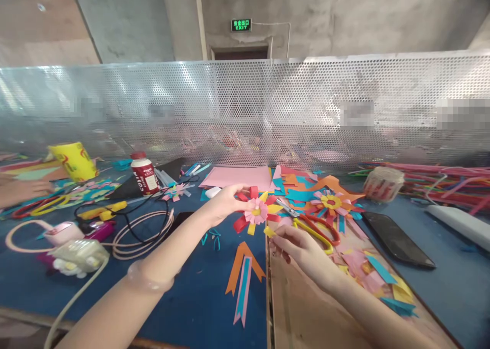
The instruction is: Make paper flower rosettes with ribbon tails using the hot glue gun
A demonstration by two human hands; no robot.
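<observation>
So the left hand (228,204) is pinching a paper flower (256,212) over the blue worktop (191,300), right hand (296,243) is pinching a little yellow piece (270,232) near it, and paper tails (243,288) are lying closer in.

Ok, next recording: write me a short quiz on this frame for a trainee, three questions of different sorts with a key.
1. True or false: in the picture, the black phone lies farther right than the right hand.

2. Multiple choice: what is the left hand holding?
A) a drinks bottle
B) a paper flower
C) a pair of scissors

3. Fill in the blank: the right hand holds a small paper piece coloured ____.

Key: 1. True. 2. B. 3. Yellow.
</observation>
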